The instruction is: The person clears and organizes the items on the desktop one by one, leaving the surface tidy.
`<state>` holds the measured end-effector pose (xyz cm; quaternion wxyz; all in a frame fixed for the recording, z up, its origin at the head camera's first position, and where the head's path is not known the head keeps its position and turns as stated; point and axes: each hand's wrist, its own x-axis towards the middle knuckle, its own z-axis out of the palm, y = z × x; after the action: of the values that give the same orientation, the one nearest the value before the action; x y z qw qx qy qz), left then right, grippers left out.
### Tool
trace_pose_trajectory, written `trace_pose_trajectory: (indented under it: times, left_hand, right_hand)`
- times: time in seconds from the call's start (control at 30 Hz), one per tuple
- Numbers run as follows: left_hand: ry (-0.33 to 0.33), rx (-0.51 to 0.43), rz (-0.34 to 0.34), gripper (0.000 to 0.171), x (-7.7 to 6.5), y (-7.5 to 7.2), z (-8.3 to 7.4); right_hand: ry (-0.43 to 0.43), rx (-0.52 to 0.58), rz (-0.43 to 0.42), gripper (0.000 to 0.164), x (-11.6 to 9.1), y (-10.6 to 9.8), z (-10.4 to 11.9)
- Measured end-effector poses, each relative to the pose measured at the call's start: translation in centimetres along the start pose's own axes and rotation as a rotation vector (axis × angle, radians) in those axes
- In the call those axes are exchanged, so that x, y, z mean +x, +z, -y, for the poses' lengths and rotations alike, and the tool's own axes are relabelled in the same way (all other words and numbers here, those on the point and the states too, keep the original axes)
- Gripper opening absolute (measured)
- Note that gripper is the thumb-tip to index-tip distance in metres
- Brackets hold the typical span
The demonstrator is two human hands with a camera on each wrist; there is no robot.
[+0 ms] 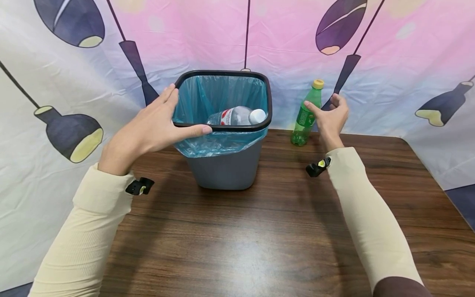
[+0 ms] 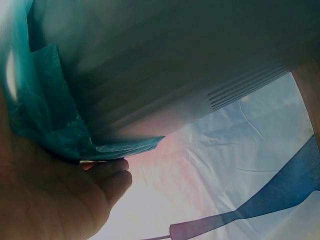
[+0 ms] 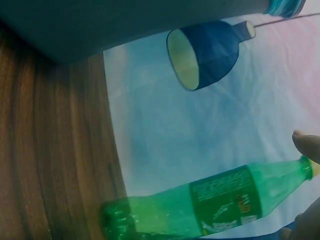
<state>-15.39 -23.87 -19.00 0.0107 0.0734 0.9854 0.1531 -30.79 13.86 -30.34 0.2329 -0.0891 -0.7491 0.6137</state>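
Observation:
A grey trash bin (image 1: 226,169) with a black rim and a blue-green plastic liner (image 1: 200,142) stands on the table. Its left front corner is under my left hand (image 1: 148,123), which rests on the rim, thumb stretched along the front edge. Inside the bin lies a clear plastic bottle (image 1: 237,115) with a white cap and a red-and-white label. To the right, a green plastic bottle (image 1: 305,117) with a yellow cap stands upright. My right hand (image 1: 334,119) is beside its upper part; in the right wrist view thumb (image 3: 307,145) and fingers are spread apart around the neck.
The brown wood-grain table (image 1: 237,235) extends in front of the bin. Behind it hangs a pink, blue and white cloth (image 1: 208,33) printed with dark lamp shapes. The green bottle stands near the table's back edge, close to the cloth.

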Motion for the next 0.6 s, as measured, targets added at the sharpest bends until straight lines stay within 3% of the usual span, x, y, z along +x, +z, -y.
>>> trace_pose_trajectory:
  times: [0.37, 0.6]
  left_hand:
    - [-0.002, -0.004, 0.001, 0.123, -0.1, 0.0, 0.0]
    - [-0.002, -0.005, 0.002, 0.123, 0.0, 0.0, -0.1]
  right_hand:
    - [0.053, -0.163, 0.05, 0.092, 0.6, 0.8, -2.4]
    - [0.072, -0.197, 0.088, 0.095, 0.7, 1.1, -2.9]
